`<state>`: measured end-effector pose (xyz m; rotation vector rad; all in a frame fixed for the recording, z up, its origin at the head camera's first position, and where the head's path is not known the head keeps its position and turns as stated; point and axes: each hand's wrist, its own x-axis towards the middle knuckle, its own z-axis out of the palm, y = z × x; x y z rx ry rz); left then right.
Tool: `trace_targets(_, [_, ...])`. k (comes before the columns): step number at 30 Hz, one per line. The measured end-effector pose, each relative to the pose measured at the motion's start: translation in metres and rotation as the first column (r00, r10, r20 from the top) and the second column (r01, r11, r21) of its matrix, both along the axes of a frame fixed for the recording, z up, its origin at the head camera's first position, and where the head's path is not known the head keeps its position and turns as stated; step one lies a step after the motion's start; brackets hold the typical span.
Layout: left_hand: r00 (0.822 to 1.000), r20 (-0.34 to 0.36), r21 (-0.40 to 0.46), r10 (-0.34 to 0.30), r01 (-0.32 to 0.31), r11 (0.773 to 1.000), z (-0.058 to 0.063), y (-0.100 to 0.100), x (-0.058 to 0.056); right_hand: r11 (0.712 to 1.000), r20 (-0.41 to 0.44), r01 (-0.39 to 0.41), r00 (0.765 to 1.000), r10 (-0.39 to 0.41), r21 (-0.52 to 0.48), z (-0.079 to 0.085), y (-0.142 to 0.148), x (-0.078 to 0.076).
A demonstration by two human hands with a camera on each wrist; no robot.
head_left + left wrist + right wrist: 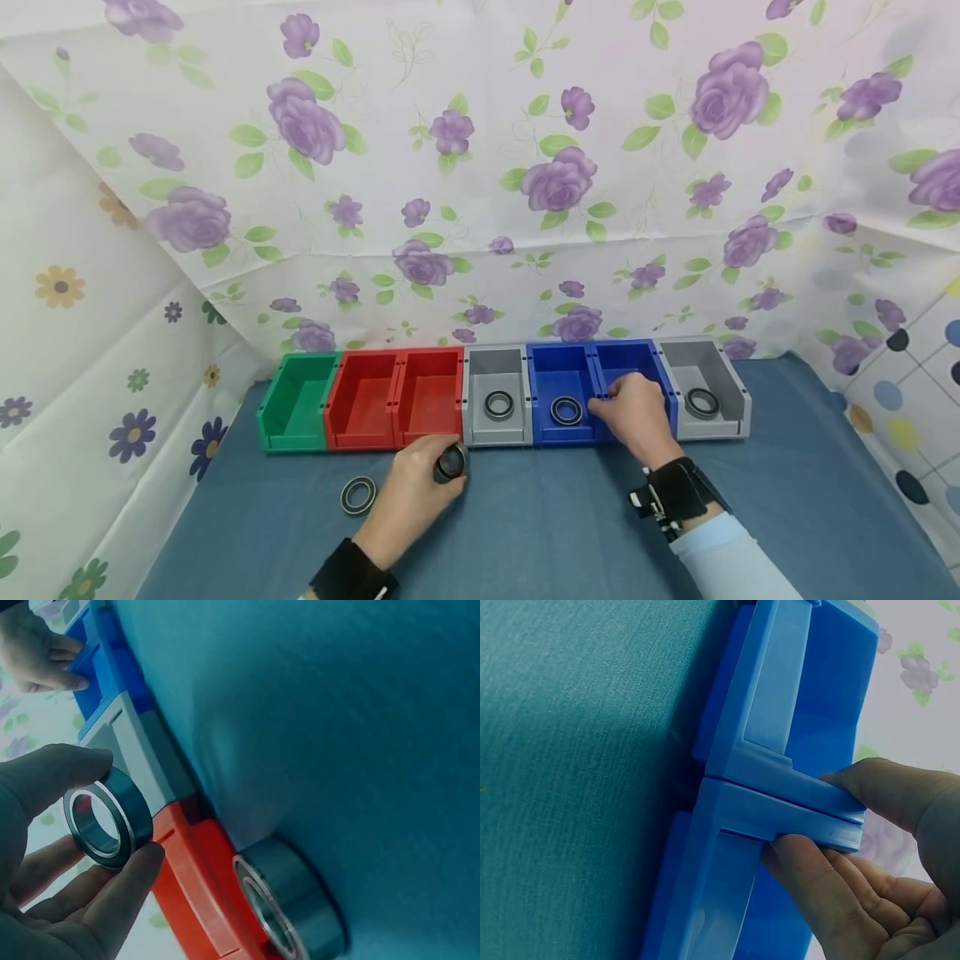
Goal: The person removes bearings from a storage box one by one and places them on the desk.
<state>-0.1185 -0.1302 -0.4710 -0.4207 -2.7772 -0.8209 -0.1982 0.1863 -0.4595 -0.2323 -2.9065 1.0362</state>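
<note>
My left hand (411, 493) pinches a ring-shaped ball bearing (133, 804) between thumb and fingers, just in front of the bins. A second bearing (304, 904) lies on the blue cloth beside that hand. With thumb and fingers on opposite sides, my right hand (639, 415) grips the two adjoining side walls (787, 799) of the left blue bin (562, 435) and the right blue bin (727, 892). No bearing shows in its grasp. One bearing (554, 411) sits in the left blue bin. The right hand hides much of the right blue bin.
Left of the blue bins stand a grey bin (498, 437) holding a bearing (487, 406), two red bins (363, 440) and a green bin (294, 442). A grey bin (712, 429) with another bearing (691, 403) ends the row at right. Flowered sheeting (480, 192) hangs behind.
</note>
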Motion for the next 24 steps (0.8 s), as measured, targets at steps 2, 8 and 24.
trace_targets(2, [1.000,0.021,-0.024,-0.003,0.004,1.000,-0.003,0.000,0.000,1.000,-0.012,-0.005,1.000,0.005,0.007,0.000,0.000,0.000])
trace_targets(8, [0.998,0.069,-0.070,-0.013,0.018,0.997,-0.012,0.000,-0.001,1.000,-0.053,-0.018,0.998,0.019,0.019,-0.001,0.000,-0.001])
trace_targets(24, [0.983,0.183,-0.177,-0.004,0.037,0.983,-0.017,0.003,0.001,1.000,-0.049,-0.009,0.999,0.010,0.022,-0.002,-0.001,-0.001])
